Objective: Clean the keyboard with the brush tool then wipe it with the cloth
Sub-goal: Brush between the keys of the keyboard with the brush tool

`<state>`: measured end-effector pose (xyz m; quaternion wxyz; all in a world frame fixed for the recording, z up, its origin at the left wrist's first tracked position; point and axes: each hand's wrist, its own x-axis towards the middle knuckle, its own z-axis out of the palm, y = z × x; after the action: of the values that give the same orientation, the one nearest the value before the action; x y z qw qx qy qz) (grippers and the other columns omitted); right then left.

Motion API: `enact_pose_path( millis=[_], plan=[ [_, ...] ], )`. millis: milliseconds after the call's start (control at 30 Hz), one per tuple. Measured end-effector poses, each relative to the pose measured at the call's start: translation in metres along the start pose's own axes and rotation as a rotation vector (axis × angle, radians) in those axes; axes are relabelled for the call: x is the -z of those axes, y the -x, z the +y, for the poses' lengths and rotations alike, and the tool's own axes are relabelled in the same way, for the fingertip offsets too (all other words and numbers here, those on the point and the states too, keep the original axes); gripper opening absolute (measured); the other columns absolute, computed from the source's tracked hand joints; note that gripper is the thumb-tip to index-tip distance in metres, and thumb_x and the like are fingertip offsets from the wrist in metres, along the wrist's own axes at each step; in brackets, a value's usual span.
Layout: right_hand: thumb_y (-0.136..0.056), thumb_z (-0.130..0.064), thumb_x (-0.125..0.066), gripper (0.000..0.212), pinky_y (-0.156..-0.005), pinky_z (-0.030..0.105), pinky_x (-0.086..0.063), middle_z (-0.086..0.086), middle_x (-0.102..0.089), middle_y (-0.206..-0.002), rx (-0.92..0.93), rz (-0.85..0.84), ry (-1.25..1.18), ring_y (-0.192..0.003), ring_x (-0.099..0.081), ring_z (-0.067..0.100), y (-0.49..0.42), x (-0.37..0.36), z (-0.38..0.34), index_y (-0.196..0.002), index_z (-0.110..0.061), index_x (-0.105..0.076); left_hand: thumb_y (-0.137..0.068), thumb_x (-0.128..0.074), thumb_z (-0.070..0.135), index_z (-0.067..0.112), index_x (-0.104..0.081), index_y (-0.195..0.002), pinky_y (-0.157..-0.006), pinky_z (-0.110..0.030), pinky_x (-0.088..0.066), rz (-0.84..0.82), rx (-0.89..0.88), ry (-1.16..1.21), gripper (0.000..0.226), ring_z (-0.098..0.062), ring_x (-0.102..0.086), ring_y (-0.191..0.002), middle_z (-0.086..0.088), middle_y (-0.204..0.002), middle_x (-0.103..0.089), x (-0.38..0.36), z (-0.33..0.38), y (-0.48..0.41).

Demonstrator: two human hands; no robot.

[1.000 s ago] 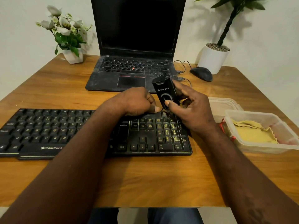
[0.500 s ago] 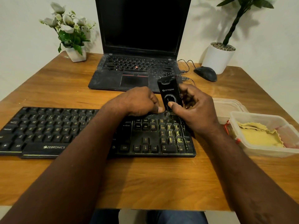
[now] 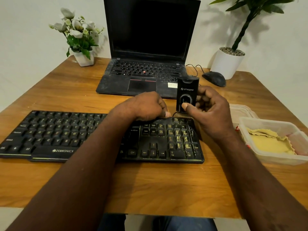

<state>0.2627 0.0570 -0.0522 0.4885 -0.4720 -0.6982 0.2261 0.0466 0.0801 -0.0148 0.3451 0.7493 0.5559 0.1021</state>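
Right hand [image 3: 211, 112] grips the black brush tool [image 3: 187, 90] upright, fingers curled round it, thumb on its oval panel, just above the keyboard [image 3: 66, 135] far right edge; left hand [image 3: 146, 105] rests curled on that edge beside the tool, its contents not discernible; yellow cloth [image 3: 270, 142] lies in the clear container [image 3: 266, 121] at right.

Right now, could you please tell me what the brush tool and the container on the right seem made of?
Brush tool: probably hard plastic, black, mostly matte; moulded casing with printed logo. Container: translucent plastic; the yellow cloth shows through its wall.
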Motion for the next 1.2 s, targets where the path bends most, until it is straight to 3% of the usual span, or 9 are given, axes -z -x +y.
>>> enact_pose_path(
  millis=[133, 267, 367, 567, 733, 800, 967, 1133, 1200],
  plan=[
    [-0.085, -0.013, -0.083, 0.044, -0.074, 0.022, -0.057, -0.006, -0.071, -0.106, 0.053, -0.168, -0.043, -0.093, -0.069, 0.007, 0.003, -0.008, -0.006, -0.126, -0.014, -0.066, -0.098, -0.065, 0.026, 0.019, -0.07, -0.08, -0.061, -0.027, -0.04, 0.0, 0.009, -0.044, 0.02, -0.004, -0.056, -0.061, 0.012, -0.066, -0.063, 0.002, 0.0, -0.001],
    [-0.086, -0.021, -0.084, 0.043, -0.079, 0.025, -0.06, -0.007, -0.073, -0.109, 0.045, -0.054, 0.04, -0.096, -0.071, 0.007, -0.001, -0.005, -0.003, -0.126, -0.017, -0.066, -0.1, -0.063, 0.019, 0.017, -0.075, -0.089, -0.058, -0.025, -0.038, -0.024, -0.02, -0.009, 0.016, 0.008, -0.051, -0.043, 0.021, -0.05, -0.06, 0.003, 0.0, 0.0],
    [-0.086, -0.022, -0.084, 0.041, -0.076, 0.031, -0.059, -0.006, -0.072, -0.105, 0.031, -0.098, -0.024, -0.092, -0.069, 0.015, 0.002, 0.0, 0.0, -0.123, -0.02, -0.067, -0.1, -0.062, 0.02, 0.012, -0.076, -0.092, -0.062, -0.026, -0.04, -0.03, -0.027, -0.014, 0.018, 0.009, -0.05, -0.042, 0.015, -0.061, -0.063, 0.003, 0.0, -0.001],
    [-0.086, -0.02, -0.083, 0.044, -0.078, 0.018, -0.056, -0.008, -0.074, -0.111, 0.024, -0.056, 0.049, -0.097, -0.071, 0.005, -0.001, -0.003, 0.001, -0.127, -0.018, -0.066, -0.1, -0.064, 0.02, 0.022, -0.071, -0.08, -0.06, -0.025, -0.037, -0.02, -0.025, 0.014, 0.021, 0.01, -0.05, -0.041, 0.024, -0.046, -0.056, 0.002, -0.001, -0.001],
    [-0.087, -0.018, -0.082, 0.04, -0.079, 0.03, -0.059, -0.002, -0.073, -0.109, 0.026, -0.121, -0.046, -0.096, -0.07, 0.016, 0.003, 0.007, 0.002, -0.124, -0.015, -0.066, -0.095, -0.07, 0.029, 0.019, -0.078, -0.084, -0.073, -0.032, -0.048, -0.056, -0.018, 0.03, 0.017, 0.0, -0.063, -0.07, 0.015, -0.071, -0.071, 0.002, -0.005, -0.001],
    [-0.087, -0.013, -0.082, 0.039, -0.077, 0.023, -0.057, -0.005, -0.074, -0.106, 0.029, -0.154, -0.072, -0.094, -0.071, 0.009, 0.004, 0.002, -0.001, -0.123, -0.014, -0.067, -0.093, -0.071, 0.031, 0.019, -0.079, -0.087, -0.08, -0.035, -0.05, -0.056, -0.018, 0.038, 0.015, -0.008, -0.066, -0.082, 0.009, -0.083, -0.074, 0.002, -0.005, 0.0],
    [-0.087, -0.018, -0.082, 0.04, -0.075, 0.017, -0.054, -0.006, -0.073, -0.108, 0.048, -0.047, 0.017, -0.092, -0.069, 0.004, 0.0, 0.004, 0.001, -0.125, -0.015, -0.067, -0.095, -0.071, 0.024, 0.02, -0.075, -0.081, -0.064, -0.027, -0.04, -0.038, -0.001, 0.045, 0.015, 0.008, -0.057, -0.053, 0.022, -0.055, -0.063, 0.001, -0.003, 0.0],
    [-0.087, -0.015, -0.082, 0.039, -0.076, 0.026, -0.057, -0.004, -0.074, -0.105, 0.026, -0.154, -0.063, -0.091, -0.07, 0.011, 0.002, 0.004, 0.0, -0.123, -0.014, -0.067, -0.094, -0.071, 0.026, 0.019, -0.078, -0.087, -0.077, -0.034, -0.047, -0.031, 0.005, 0.025, 0.012, -0.009, -0.065, -0.084, 0.006, -0.086, -0.074, 0.001, -0.002, 0.0],
    [-0.087, -0.015, -0.082, 0.04, -0.076, 0.024, -0.057, -0.006, -0.074, -0.105, 0.011, -0.13, -0.033, -0.093, -0.071, 0.007, 0.002, -0.001, -0.001, -0.125, -0.016, -0.068, -0.094, -0.071, 0.026, 0.02, -0.077, -0.084, -0.073, -0.031, -0.046, -0.024, 0.007, 0.026, 0.013, -0.007, -0.063, -0.077, 0.009, -0.079, -0.072, 0.001, -0.002, 0.0]
  ],
)
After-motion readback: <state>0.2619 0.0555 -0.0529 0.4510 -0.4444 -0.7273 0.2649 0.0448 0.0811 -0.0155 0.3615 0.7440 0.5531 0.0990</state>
